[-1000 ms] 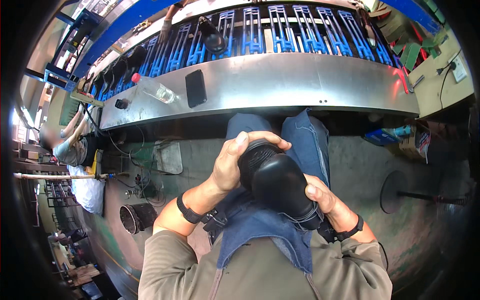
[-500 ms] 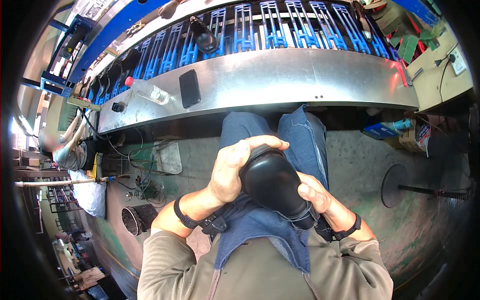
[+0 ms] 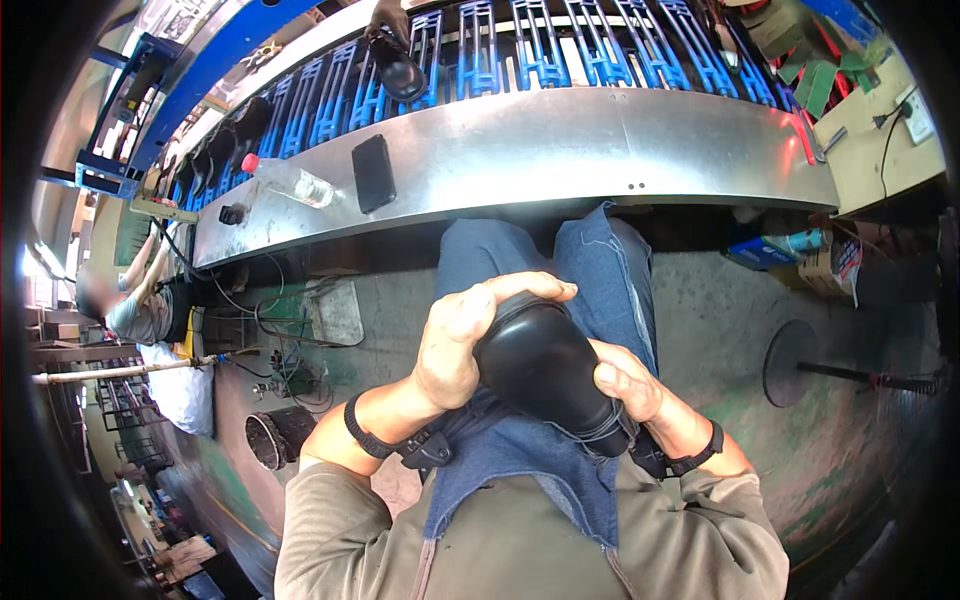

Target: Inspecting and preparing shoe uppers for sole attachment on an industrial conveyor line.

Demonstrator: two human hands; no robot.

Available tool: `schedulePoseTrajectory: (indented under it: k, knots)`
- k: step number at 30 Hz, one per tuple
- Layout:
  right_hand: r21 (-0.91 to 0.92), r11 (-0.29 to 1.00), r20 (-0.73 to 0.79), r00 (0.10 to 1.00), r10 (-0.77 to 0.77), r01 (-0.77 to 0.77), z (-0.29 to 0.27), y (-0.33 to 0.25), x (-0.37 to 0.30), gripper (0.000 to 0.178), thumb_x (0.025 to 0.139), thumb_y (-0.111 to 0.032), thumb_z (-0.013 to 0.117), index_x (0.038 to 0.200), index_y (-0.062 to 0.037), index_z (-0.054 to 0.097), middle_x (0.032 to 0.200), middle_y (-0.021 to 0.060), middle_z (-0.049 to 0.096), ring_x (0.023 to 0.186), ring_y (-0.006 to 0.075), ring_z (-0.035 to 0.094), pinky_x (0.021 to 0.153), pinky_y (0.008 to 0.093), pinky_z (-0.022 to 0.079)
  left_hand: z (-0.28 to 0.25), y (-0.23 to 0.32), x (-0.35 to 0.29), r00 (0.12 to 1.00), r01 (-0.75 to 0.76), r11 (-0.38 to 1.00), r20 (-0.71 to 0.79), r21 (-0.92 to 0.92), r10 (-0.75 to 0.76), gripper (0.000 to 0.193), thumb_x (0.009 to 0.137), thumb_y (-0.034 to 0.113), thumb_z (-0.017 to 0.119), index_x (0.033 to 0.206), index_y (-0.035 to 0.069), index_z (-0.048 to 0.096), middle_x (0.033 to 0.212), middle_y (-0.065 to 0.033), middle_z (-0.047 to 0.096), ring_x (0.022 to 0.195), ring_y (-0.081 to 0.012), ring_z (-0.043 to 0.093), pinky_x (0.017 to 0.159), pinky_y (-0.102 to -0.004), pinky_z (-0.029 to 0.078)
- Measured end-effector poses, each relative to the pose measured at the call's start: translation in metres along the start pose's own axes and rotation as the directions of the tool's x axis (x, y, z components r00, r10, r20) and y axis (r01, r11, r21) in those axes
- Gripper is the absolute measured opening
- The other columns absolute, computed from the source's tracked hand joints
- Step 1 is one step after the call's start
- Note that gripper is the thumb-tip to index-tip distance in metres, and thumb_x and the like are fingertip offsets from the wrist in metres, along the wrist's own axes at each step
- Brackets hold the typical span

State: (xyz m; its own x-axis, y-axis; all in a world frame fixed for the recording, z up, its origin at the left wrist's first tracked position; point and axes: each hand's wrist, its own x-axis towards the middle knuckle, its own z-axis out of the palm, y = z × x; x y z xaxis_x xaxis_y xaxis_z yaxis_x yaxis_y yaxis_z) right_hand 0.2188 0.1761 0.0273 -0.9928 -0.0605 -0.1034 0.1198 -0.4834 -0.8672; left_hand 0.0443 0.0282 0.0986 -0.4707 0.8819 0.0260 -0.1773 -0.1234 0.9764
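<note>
A black shoe [image 3: 537,362] with a smooth, shiny, rounded toe is held over my lap, between both my hands. My left hand [image 3: 455,335] curls round its far left end, fingers laid over the top edge and thumb against the side. On the right, my right hand [image 3: 630,385] grips its side, the thumb resting on the surface. Thin dark laces [image 3: 600,428] show at the shoe's near right end. The underside of the shoe and most of my right fingers are hidden.
A metal ledge [image 3: 530,140] runs ahead of my knees, bearing a phone [image 3: 374,174] and a clear bottle [image 3: 298,184]. Behind it stand blue racks [image 3: 540,50] and another black shoe [image 3: 400,75]. A black bucket [image 3: 275,438] sits left; a person [image 3: 145,312] works farther left.
Both hands keep their hold on the shoe, which has tilted very slightly. The ledge and racks sit a little higher in view. A hand seen near the racks earlier is no longer plain there.
</note>
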Motion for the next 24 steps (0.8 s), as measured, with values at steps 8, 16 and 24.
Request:
schedulePoseTrajectory:
  k: [8,16,24]
  knots:
    - [0.053,0.999,0.012,1.000,0.001,-0.002,-0.002,0.013,-0.002,0.070,0.097,-0.052,0.052,0.133,0.0080,0.054,0.111,0.0098,0.066,0.100,0.0140,0.060,0.085,0.0266,0.047,-0.001,-0.004,-0.008,0.998,0.038,0.999,0.045,-0.016,-0.037,0.069,0.104,0.049,0.026,0.125,-0.008,0.060,0.126,-0.0249,0.063,0.123,-0.0392,0.058,0.109,-0.0513,0.042]
    - [0.006,1.000,-0.050,0.998,-0.028,0.029,-0.007,0.032,-0.008,0.062,0.096,-0.053,0.054,0.120,0.0045,0.060,0.082,-0.0016,0.057,0.072,0.0071,0.049,0.063,0.0254,0.040,-0.008,0.017,-0.013,0.990,0.057,0.981,0.120,0.187,-0.081,0.058,0.105,0.039,0.047,0.139,-0.009,0.051,0.144,-0.0237,0.054,0.128,-0.0288,0.057,0.107,-0.0391,0.045]
    - [0.053,0.998,-0.061,0.998,-0.027,0.031,-0.001,0.015,-0.004,0.069,0.100,-0.051,0.050,0.139,0.0067,0.051,0.118,0.0105,0.065,0.105,0.0147,0.060,0.091,0.0280,0.047,-0.006,0.006,-0.017,0.978,-0.199,0.837,0.047,0.510,0.204,0.065,0.082,0.008,0.080,0.139,-0.007,0.051,0.126,-0.0245,0.066,0.116,-0.0306,0.067,0.099,-0.0362,0.053]
